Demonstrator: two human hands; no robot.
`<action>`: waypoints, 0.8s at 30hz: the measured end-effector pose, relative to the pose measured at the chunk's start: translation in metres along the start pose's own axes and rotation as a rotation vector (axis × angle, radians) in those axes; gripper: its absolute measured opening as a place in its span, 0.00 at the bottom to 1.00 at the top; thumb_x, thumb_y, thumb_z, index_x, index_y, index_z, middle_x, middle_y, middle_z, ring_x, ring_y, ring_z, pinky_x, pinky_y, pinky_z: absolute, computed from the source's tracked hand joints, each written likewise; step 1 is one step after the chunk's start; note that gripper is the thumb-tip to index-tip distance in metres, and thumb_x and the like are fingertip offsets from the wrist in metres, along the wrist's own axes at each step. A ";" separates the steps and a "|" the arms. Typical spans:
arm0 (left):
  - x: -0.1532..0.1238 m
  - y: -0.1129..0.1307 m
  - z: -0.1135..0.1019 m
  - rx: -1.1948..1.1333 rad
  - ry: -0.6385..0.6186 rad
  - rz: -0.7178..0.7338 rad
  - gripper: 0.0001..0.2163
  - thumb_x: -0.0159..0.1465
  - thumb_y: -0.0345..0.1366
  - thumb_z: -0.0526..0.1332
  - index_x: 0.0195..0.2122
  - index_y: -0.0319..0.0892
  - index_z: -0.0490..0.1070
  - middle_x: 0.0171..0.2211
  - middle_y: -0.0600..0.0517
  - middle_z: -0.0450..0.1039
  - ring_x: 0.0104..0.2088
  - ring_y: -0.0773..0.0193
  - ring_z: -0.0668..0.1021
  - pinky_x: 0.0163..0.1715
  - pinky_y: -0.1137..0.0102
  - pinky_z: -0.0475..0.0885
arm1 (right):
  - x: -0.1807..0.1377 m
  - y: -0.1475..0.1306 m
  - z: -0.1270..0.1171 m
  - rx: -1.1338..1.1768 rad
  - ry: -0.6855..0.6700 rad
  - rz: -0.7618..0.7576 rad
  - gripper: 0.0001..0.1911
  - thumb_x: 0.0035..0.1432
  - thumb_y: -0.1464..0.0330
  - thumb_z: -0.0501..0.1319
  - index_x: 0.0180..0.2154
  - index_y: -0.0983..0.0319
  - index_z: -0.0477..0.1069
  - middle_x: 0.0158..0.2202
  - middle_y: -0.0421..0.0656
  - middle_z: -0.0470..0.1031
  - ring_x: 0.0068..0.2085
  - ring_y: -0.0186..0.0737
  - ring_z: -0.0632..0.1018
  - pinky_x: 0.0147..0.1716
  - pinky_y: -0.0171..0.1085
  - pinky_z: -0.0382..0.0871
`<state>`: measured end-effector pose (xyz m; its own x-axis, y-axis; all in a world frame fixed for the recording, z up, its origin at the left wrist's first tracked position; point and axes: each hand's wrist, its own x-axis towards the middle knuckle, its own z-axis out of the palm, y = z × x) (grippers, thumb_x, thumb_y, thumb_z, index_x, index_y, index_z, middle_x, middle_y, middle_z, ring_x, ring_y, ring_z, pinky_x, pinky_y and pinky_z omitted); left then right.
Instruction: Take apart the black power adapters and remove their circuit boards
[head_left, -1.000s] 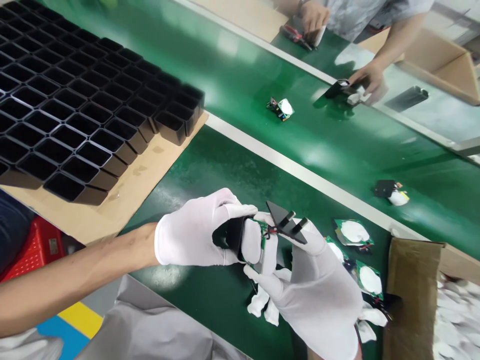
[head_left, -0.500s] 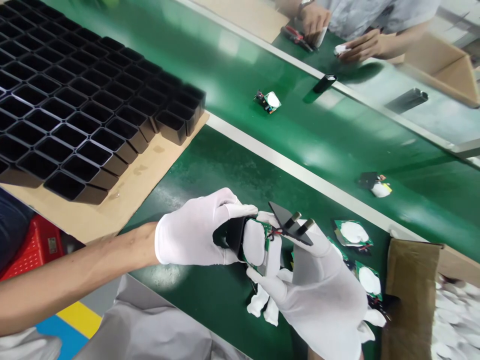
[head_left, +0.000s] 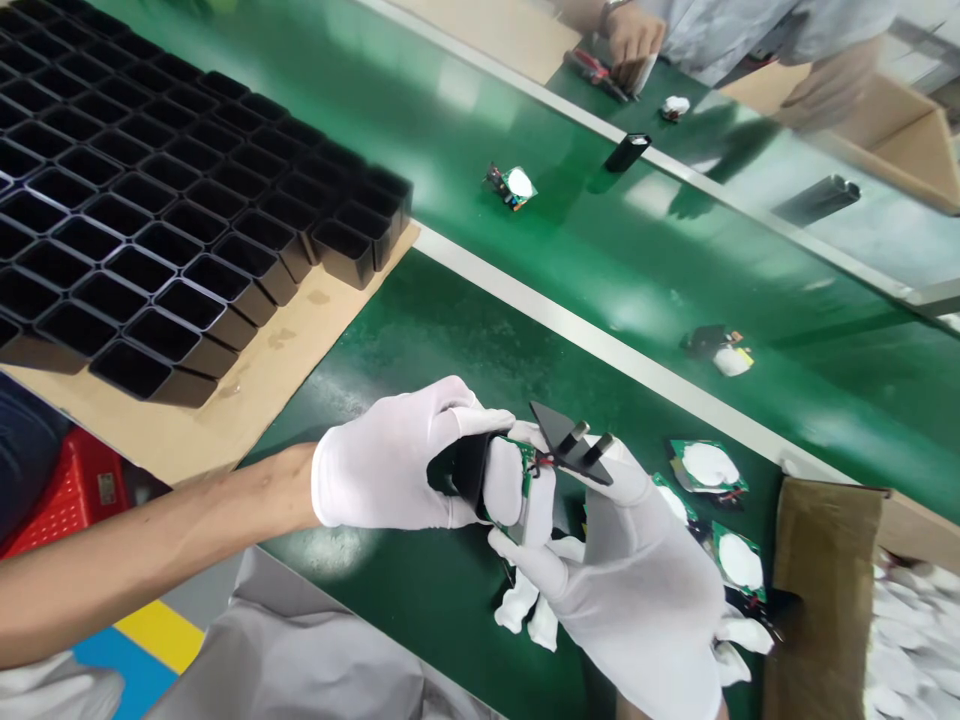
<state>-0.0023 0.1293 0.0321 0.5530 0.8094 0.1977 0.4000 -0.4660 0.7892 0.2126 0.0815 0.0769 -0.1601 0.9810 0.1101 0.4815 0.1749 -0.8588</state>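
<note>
My left hand (head_left: 394,455), in a white glove, is closed round a black plastic housing (head_left: 469,468), its open end facing right. Partly inside that end sits a green circuit board (head_left: 527,462) with a white pad-like lump (head_left: 502,484) on it. Wires join the board to a black plug plate (head_left: 566,447) with two metal pins, tilted above my right hand (head_left: 637,560). That gloved hand grips the board from the right, fingertips and thumb at its edges. Beneath it on the green table lie white pieces (head_left: 517,600) and more circuit boards (head_left: 739,560), partly hidden.
Rows of black housings (head_left: 127,240) stand on cardboard (head_left: 277,370) at left. A cardboard box (head_left: 821,600) of white pieces is at right. Beyond the pale strip, a green belt (head_left: 600,260) carries boards and a black housing (head_left: 628,152). A co-worker's hands (head_left: 634,45) are opposite.
The board has slid slightly left, deeper into the housing, and the plug plate moved with it. Items on the belt shifted left. One co-worker's hand released a white-topped piece and moved towards a box.
</note>
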 end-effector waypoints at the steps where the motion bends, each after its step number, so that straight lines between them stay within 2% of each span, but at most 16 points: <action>1: 0.000 0.000 0.000 -0.001 -0.001 -0.001 0.31 0.58 0.37 0.72 0.63 0.50 0.67 0.51 0.53 0.73 0.43 0.63 0.82 0.38 0.68 0.79 | 0.000 0.000 0.000 -0.004 -0.003 0.000 0.22 0.60 0.67 0.74 0.55 0.50 0.77 0.53 0.44 0.82 0.52 0.54 0.84 0.52 0.54 0.83; 10: 0.000 0.000 0.000 -0.006 -0.017 -0.021 0.32 0.57 0.38 0.73 0.63 0.50 0.66 0.51 0.52 0.73 0.43 0.62 0.82 0.39 0.68 0.80 | 0.000 0.000 0.003 -0.032 0.019 -0.017 0.24 0.60 0.68 0.74 0.56 0.52 0.75 0.52 0.45 0.83 0.52 0.51 0.84 0.51 0.49 0.83; 15: 0.001 0.002 -0.001 -0.013 -0.033 -0.047 0.32 0.56 0.38 0.72 0.62 0.50 0.67 0.51 0.52 0.73 0.42 0.61 0.82 0.38 0.67 0.79 | 0.003 -0.003 0.006 0.088 0.017 0.020 0.20 0.60 0.67 0.74 0.53 0.53 0.76 0.52 0.46 0.82 0.50 0.50 0.85 0.48 0.46 0.85; 19: 0.002 0.002 -0.003 -0.026 -0.052 -0.066 0.32 0.55 0.37 0.72 0.62 0.50 0.68 0.52 0.52 0.73 0.44 0.60 0.82 0.40 0.66 0.80 | 0.004 -0.006 0.007 0.061 0.020 0.040 0.20 0.59 0.65 0.75 0.53 0.53 0.78 0.56 0.47 0.81 0.48 0.51 0.86 0.47 0.47 0.86; 24: 0.003 0.002 -0.004 -0.029 -0.060 -0.078 0.33 0.55 0.36 0.72 0.63 0.51 0.68 0.52 0.52 0.72 0.43 0.60 0.82 0.39 0.66 0.79 | -0.002 0.001 0.003 -0.011 0.004 -0.007 0.23 0.60 0.64 0.74 0.56 0.51 0.76 0.54 0.45 0.81 0.53 0.53 0.84 0.50 0.50 0.84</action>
<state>-0.0030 0.1323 0.0366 0.5644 0.8194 0.1006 0.4228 -0.3915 0.8173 0.2104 0.0799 0.0742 -0.1602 0.9800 0.1180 0.4902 0.1827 -0.8522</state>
